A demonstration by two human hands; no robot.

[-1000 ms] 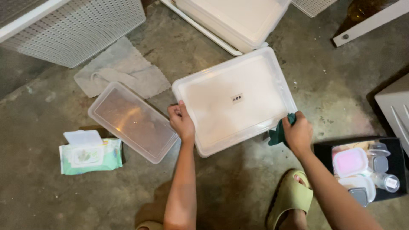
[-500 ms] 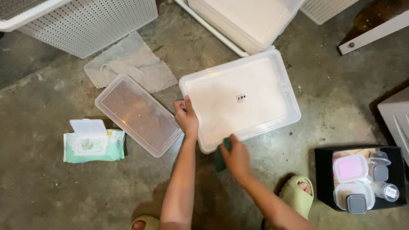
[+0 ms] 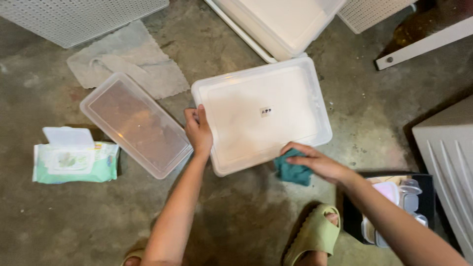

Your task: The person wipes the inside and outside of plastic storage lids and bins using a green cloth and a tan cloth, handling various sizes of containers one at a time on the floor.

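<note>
A white rectangular plastic bin (image 3: 261,111) lies upside down on the concrete floor, a small sticker on its base. My left hand (image 3: 198,131) grips its left rim. My right hand (image 3: 315,161) presses a teal cloth (image 3: 291,170) against the bin's near edge. A clear plastic lid (image 3: 135,123) lies on the floor just left of my left hand.
A pack of wet wipes (image 3: 74,160) lies at the left. A grey rag (image 3: 128,64) is behind the clear lid. Another white bin (image 3: 281,24) stands at the back. A black tray of small containers (image 3: 394,207) sits at the right, beside my green sandal (image 3: 313,236).
My right hand with the teal cloth has moved from the bin's near right corner along its near edge. My left hand has stayed on the left rim.
</note>
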